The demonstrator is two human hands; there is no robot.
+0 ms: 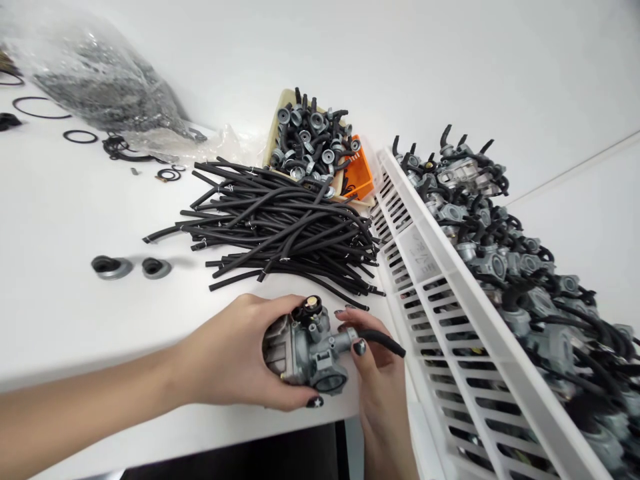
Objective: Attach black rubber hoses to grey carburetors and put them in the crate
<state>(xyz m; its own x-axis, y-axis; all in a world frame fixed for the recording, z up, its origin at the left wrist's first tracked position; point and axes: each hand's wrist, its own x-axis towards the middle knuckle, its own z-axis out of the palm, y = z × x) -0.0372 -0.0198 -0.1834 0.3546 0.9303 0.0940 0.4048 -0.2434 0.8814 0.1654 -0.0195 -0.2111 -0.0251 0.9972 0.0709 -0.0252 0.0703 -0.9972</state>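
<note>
A grey metal carburetor is held above the near edge of the white table, tilted on its side. My left hand wraps round its body from the left, thumb below and fingers above. At its right end sits a round metal cap with a curved black rubber boot pointing right. My right hand closes on this cap, thumb in front and fingertips behind. Beyond the hands lies a pile of black rubber hoses. Two loose caps with black boots, a larger cap and a smaller cap, stand to the left.
A white slotted crate on the right is heaped with carburetors. Behind the hoses, a cream bin holds many booted caps, beside an orange box. A plastic bag of dark parts and several rubber rings lie back left.
</note>
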